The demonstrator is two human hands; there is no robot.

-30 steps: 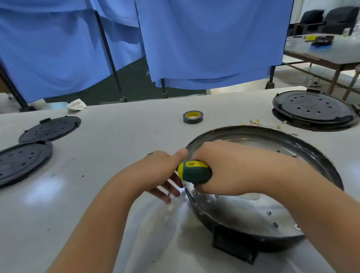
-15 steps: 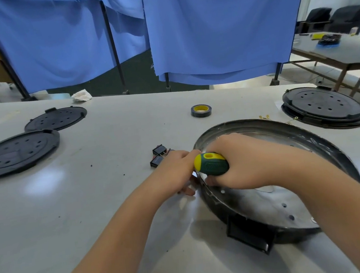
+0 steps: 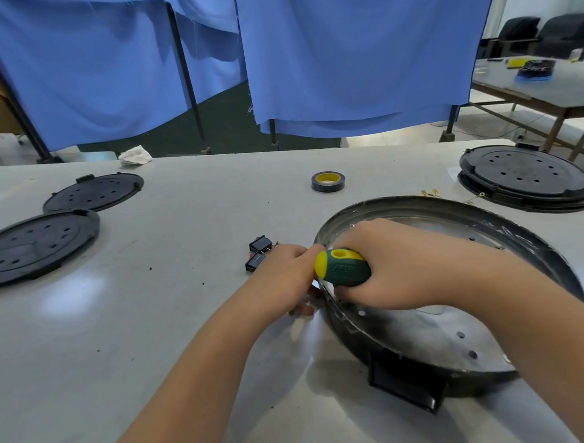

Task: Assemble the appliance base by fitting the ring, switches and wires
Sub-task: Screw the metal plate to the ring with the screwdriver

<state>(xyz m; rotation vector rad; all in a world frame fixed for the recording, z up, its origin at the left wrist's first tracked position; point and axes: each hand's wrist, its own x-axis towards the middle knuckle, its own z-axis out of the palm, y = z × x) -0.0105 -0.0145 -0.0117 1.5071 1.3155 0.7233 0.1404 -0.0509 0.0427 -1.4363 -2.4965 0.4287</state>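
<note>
Right hand [image 3: 394, 268] grip clamped on one screwdriver [image 3: 343, 267], left hand [image 3: 284, 277] grip unclear, two switches [image 3: 259, 252], three lids [image 3: 29, 247].

Workshop — worktables [image 3: 175, 234] (blue curtains [image 3: 354, 50]), black covers [image 3: 28, 247].

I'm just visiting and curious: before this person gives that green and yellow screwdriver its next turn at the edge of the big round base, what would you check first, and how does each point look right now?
1. Right hand grips the screwdriver handle firmly: ok.
2. Left hand steadies the outside of the base rim: ok, though its fingertips are hidden.
3. Screwdriver tip seated in a screw: cannot tell, the hands cover it.
4. Base lying flat on the table: ok.
5. Switches within reach: ok, lying on the table just past the left hand.
6. Tape roll clear of the work: ok, it lies apart, farther back.
</note>
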